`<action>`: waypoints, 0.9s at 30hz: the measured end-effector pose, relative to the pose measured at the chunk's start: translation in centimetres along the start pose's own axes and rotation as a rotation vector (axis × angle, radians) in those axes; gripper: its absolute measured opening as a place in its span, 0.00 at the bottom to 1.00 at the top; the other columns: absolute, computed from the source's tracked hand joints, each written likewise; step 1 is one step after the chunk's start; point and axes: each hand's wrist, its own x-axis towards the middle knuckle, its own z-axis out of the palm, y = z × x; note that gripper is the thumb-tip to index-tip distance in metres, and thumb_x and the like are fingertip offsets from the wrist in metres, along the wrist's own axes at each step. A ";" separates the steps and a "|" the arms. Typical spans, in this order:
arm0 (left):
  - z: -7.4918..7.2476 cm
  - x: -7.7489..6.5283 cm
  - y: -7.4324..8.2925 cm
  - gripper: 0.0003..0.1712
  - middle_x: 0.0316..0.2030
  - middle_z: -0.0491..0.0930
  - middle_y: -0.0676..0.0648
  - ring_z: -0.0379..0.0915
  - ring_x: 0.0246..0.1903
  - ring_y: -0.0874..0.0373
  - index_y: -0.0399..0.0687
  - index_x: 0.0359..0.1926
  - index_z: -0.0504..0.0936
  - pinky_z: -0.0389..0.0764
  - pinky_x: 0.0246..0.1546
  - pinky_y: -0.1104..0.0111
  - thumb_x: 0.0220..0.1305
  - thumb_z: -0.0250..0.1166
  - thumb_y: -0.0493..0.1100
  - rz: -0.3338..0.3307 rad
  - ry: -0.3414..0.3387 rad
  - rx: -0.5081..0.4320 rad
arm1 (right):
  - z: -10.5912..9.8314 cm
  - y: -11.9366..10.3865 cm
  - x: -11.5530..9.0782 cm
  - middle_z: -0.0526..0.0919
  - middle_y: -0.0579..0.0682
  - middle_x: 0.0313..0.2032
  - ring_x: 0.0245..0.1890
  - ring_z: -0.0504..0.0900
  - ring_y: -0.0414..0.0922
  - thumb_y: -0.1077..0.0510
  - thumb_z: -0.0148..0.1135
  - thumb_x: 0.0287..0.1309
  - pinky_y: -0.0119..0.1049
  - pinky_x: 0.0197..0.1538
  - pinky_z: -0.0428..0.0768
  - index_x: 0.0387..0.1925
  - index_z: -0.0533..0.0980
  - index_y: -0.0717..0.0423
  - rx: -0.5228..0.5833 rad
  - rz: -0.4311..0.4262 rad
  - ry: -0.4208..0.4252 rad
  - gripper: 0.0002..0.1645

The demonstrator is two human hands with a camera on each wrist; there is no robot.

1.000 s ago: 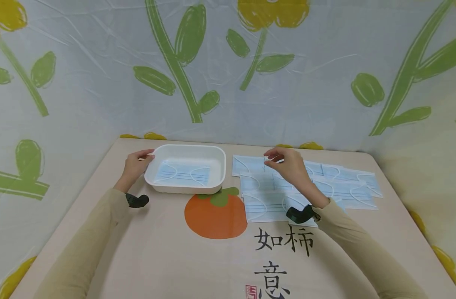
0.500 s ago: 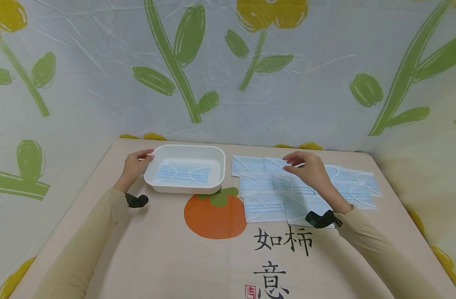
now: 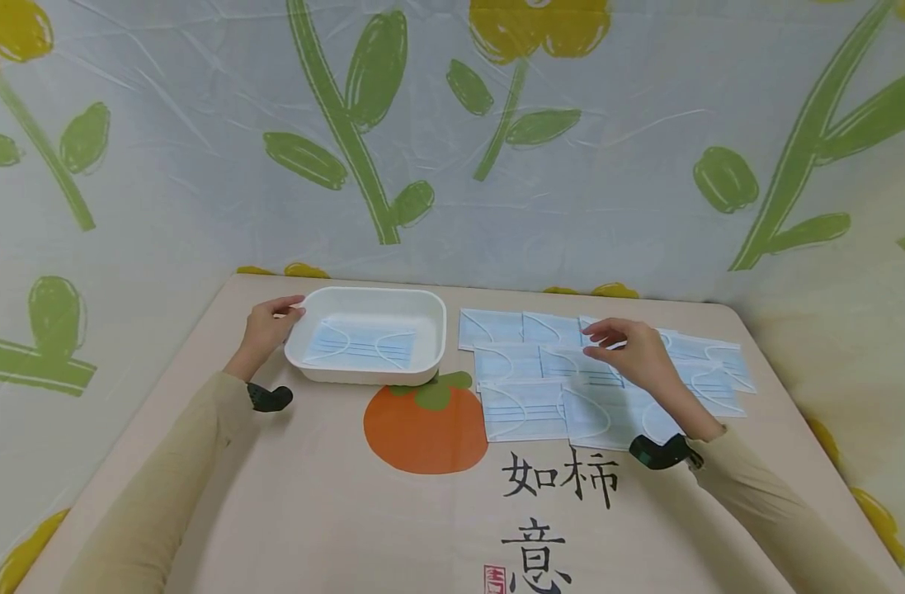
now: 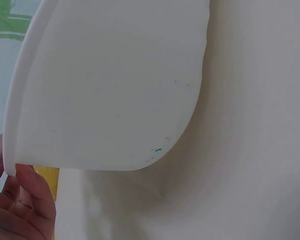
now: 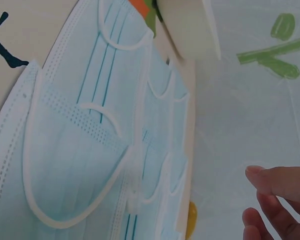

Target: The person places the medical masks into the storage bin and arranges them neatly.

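A white plastic tray [image 3: 363, 377] stands at the back left with a light blue face mask [image 3: 363, 345] lying flat in it. My left hand [image 3: 265, 332] pinches the tray's left rim between thumb and fingers; the left wrist view shows the grip on the rim up close. To the right of the tray, several blue face masks [image 3: 525, 412] lie in overlapping rows, ear loops uppermost. My right hand [image 3: 636, 356] hovers over these rows with loosely bent fingers and nothing between them. In the right wrist view its thumb and fingers [image 5: 272, 182] are apart from the masks.
The pale tabletop [image 3: 311, 511] bears a printed orange persimmon [image 3: 426, 431] and black characters [image 3: 559, 478]. A flower-patterned curtain [image 3: 608, 190] rises behind the table's back edge and at both sides.
My right hand has moved right and slightly toward me over the masks, uncovering those at the back. My left hand keeps its grip on the tray, which has not moved.
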 end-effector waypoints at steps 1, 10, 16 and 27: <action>0.0 0.0 0.0 0.24 0.52 0.73 0.35 0.66 0.45 0.49 0.44 0.65 0.71 0.72 0.26 0.78 0.71 0.54 0.45 -0.001 0.001 0.002 | -0.1 0.1 -0.1 0.84 0.63 0.41 0.38 0.83 0.56 0.63 0.68 0.54 0.28 0.35 0.77 0.46 0.80 0.63 -0.004 0.004 -0.002 0.16; 0.0 -0.1 0.2 0.24 0.52 0.73 0.36 0.66 0.44 0.49 0.45 0.65 0.71 0.72 0.26 0.78 0.71 0.54 0.45 -0.011 0.001 0.005 | -0.8 1.4 -0.9 0.84 0.64 0.42 0.39 0.83 0.57 0.61 0.68 0.54 0.23 0.33 0.76 0.47 0.79 0.63 0.013 0.002 -0.013 0.18; 0.1 0.1 0.2 0.24 0.53 0.72 0.35 0.66 0.44 0.49 0.45 0.66 0.71 0.72 0.27 0.78 0.71 0.54 0.46 -0.029 0.000 -0.002 | -1.4 2.9 -1.2 0.84 0.63 0.41 0.38 0.83 0.57 0.61 0.69 0.54 0.20 0.33 0.75 0.48 0.79 0.63 0.034 -0.019 0.010 0.19; 0.1 0.0 0.3 0.24 0.53 0.73 0.35 0.66 0.45 0.48 0.44 0.65 0.71 0.72 0.26 0.78 0.71 0.54 0.45 -0.024 0.004 0.007 | -2.1 6.0 -2.5 0.84 0.64 0.40 0.31 0.72 0.21 0.56 0.68 0.56 0.21 0.32 0.75 0.49 0.78 0.62 0.005 0.035 0.024 0.21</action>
